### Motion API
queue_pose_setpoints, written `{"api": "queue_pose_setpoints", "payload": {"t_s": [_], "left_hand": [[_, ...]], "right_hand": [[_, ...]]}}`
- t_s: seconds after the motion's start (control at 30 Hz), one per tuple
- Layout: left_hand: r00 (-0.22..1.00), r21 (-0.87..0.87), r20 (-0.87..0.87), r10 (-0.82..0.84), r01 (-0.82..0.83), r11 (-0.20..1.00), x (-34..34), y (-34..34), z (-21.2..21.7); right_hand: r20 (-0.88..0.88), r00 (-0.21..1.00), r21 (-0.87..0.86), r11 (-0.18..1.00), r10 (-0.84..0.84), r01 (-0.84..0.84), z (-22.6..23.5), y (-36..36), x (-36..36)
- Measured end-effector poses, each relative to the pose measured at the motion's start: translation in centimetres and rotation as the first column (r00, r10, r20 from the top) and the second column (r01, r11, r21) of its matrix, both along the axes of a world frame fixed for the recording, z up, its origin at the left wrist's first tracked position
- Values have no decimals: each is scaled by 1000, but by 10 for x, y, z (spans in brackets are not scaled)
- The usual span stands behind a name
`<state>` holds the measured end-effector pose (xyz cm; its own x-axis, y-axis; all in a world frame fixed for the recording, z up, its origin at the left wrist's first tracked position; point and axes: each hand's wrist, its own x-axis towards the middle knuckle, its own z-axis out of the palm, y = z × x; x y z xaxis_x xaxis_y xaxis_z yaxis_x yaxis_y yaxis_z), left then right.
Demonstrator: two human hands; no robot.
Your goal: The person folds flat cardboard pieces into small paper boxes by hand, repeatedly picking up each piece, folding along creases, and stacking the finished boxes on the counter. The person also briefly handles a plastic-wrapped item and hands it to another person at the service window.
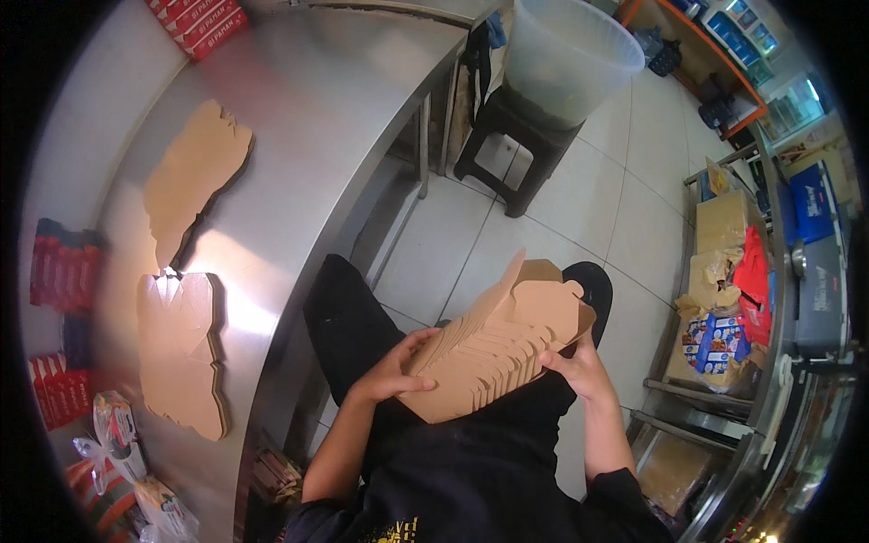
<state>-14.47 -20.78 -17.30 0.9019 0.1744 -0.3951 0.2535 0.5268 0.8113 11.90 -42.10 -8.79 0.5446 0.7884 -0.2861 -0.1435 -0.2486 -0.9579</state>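
Note:
A thick stack of flat brown cardboard box blanks [493,348] rests on my lap, fanned at its edge. My left hand [398,369] lies on the stack's left side with the thumb over the top blank. At the stack's right edge my right hand [579,366] grips it from below. The top blank is lifted and tilts up toward the floor side. Two more piles of the same flat blanks [195,172] [181,348] lie on the steel table [326,109] to my left.
Red cartons [199,23] sit at the table's far end and more red packs [59,267] line the wall. A translucent bucket [566,54] stands on a dark stool [516,145]. A metal rack [724,299] with boxes and wrappers is on my right. The floor is white tile [579,208].

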Motion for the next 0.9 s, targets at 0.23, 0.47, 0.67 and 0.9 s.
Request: {"api": "queue_pose_setpoints", "payload": {"t_s": [0.23,0.47,0.67,0.9], "left_hand": [[999,-31,29,-28,29,999,3,2,5],[959,47,84,-271,268,962,18,15,4],[893,10,56,-447,447,894,39,21,5],[898,-106,58,-436,440,892,47,17,-3]], "right_hand": [[36,983,39,982,182,-183,3,-30,56],[73,749,-340,722,659,-602,36,-17,103],[-520,815,-358,800,256,-481,-56,-67,82],[-481,776,-558,540,408,-630,-84,-74,44]]}}
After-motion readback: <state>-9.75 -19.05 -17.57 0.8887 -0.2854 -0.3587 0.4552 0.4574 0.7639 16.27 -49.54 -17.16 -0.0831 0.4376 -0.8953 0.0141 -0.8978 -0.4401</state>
